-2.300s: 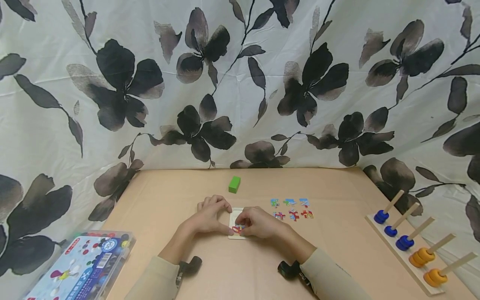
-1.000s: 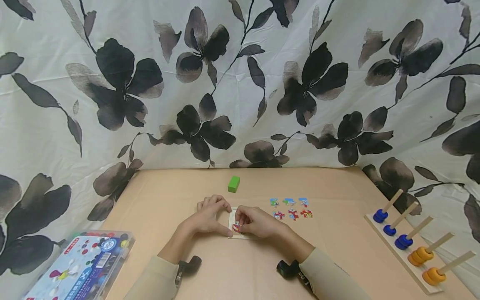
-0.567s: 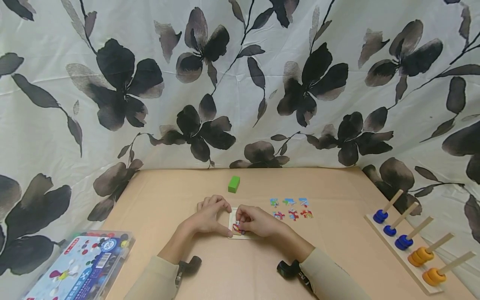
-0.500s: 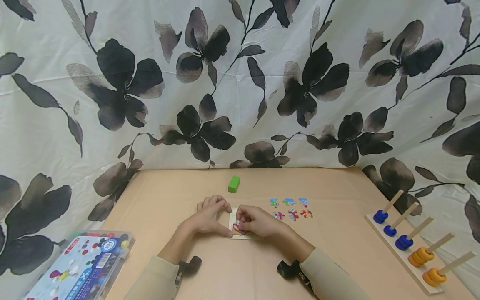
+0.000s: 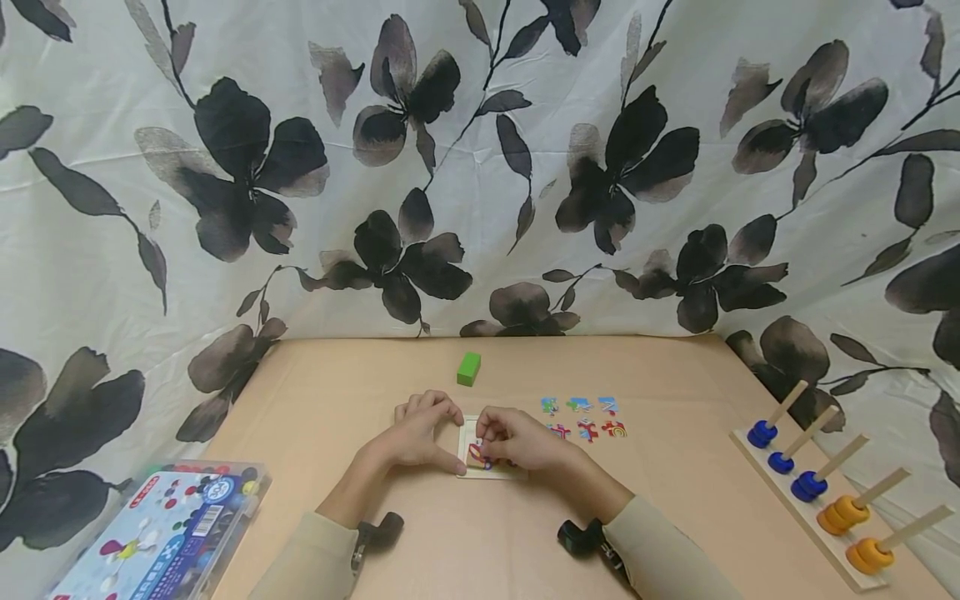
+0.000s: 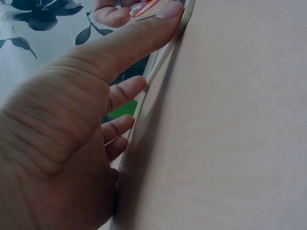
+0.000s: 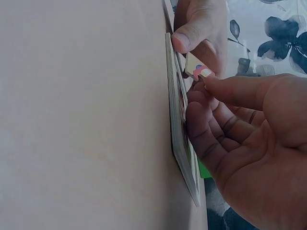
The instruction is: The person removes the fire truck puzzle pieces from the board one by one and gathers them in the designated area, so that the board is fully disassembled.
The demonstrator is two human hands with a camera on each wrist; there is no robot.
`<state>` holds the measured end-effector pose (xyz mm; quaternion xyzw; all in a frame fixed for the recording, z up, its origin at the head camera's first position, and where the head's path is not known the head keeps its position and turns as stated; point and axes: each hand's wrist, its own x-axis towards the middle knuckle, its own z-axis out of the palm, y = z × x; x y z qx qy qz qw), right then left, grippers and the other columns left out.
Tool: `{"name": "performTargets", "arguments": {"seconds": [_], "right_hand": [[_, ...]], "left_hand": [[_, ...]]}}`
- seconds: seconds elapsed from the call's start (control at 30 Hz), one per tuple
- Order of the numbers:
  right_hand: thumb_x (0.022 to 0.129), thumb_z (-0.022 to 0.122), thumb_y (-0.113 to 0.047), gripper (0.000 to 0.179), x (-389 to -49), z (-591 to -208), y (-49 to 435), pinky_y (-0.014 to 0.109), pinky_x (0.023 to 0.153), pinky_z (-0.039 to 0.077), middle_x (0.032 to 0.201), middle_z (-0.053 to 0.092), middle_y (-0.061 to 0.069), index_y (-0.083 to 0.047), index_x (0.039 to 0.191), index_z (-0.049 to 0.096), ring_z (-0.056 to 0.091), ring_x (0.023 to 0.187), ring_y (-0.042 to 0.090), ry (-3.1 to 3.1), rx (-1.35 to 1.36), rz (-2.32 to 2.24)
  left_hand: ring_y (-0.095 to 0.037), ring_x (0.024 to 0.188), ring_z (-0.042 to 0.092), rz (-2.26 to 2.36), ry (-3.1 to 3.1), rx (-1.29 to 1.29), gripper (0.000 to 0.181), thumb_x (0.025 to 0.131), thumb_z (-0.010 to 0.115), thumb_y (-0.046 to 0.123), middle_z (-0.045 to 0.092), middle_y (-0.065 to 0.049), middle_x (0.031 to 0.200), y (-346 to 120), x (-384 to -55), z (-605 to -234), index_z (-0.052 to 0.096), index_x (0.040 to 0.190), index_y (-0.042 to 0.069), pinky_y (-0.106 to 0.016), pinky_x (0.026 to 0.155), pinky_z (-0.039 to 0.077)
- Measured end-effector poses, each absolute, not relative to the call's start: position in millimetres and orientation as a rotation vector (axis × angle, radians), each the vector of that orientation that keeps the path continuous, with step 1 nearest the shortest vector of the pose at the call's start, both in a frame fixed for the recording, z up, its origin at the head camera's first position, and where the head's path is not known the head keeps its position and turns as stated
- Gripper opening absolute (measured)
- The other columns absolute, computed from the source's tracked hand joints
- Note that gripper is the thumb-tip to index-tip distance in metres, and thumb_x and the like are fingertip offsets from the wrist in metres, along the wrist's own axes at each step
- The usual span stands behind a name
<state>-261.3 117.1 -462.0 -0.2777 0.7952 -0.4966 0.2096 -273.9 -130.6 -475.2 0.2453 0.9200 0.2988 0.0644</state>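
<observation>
A small light-coloured puzzle tray [image 5: 510,474] lies flat on the table between both hands. My left hand [image 5: 422,432] rests at its left side, the thumb extended onto the near left corner and the fingers toward the far left corner. In the left wrist view, that thumb [image 6: 165,24] lies straight against the tray's edge. My right hand [image 5: 525,437] is over the right part of the tray. Between its thumb and fingers it pinches a puzzle piece [image 7: 197,67] with red and blue print, tilted above the tray. The head view shows the piece only partly.
Several loose puzzle pieces [image 5: 579,405] lie in two rows right of the tray. A green block [image 5: 468,368] stands beyond it. A peg stand [image 5: 813,504] with blue and orange rings is at the right, a clear-sided box [image 5: 161,529] at the front left. Floral cloth [image 5: 480,183] hangs behind.
My right hand has shifted slightly to the right, uncovering more of the tray, and the pinched puzzle piece has turned a little. My left hand stays in place.
</observation>
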Motion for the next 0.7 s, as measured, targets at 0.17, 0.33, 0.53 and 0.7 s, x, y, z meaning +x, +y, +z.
{"name": "performTargets", "arguments": {"seconds": [0.17, 0.33, 0.53, 0.7], "right_hand": [[0.098, 0.062, 0.003, 0.011, -260.3, -457.9, 119.1, 0.027, 0.061, 0.048, 0.087, 0.067, 0.009, 0.000, 0.108, 0.060, 0.061, 0.073, 0.017, 2.217, -0.788, -1.394], [0.097, 0.066, 0.001, 0.013, -261.0, -453.4, 124.0, 0.027, 0.062, 0.050, 0.085, 0.067, 0.006, -0.003, 0.109, 0.063, 0.060, 0.069, 0.014, 2.258, -0.805, -1.375], [0.097, 0.067, -0.001, 0.012, -260.4, -448.6, 134.0, 0.027, 0.066, 0.052, 0.084, 0.068, 0.006, -0.006, 0.108, 0.067, 0.061, 0.072, 0.017, 2.283, -0.815, -1.383], [0.095, 0.068, 0.000, 0.011, -260.9, -445.0, 142.2, 0.023, 0.069, 0.050, 0.083, 0.070, 0.010, -0.004, 0.106, 0.069, 0.062, 0.074, 0.014, 2.283, -0.847, -1.380]], "left_hand": [[-0.031, 0.135, 0.034, 0.905, 2.781, 0.746, 0.069, 0.058, 0.097, 0.057, 0.045, 0.000, 0.142, -130.5, -274.5, -476.0, 0.063, 0.113, 0.031, -0.050, 0.106, 0.021], [-0.032, 0.136, 0.034, 0.910, 2.783, 0.749, 0.068, 0.058, 0.096, 0.056, 0.046, 0.000, 0.142, -129.9, -274.1, -475.7, 0.063, 0.112, 0.031, -0.052, 0.106, 0.022], [-0.031, 0.135, 0.035, 0.912, 2.785, 0.749, 0.067, 0.059, 0.097, 0.054, 0.046, 0.000, 0.142, -130.1, -272.8, -475.1, 0.064, 0.111, 0.030, -0.051, 0.105, 0.022], [-0.031, 0.134, 0.035, 0.910, 2.787, 0.751, 0.066, 0.059, 0.097, 0.054, 0.046, 0.001, 0.142, -129.9, -272.5, -474.8, 0.064, 0.111, 0.030, -0.050, 0.104, 0.022]]}}
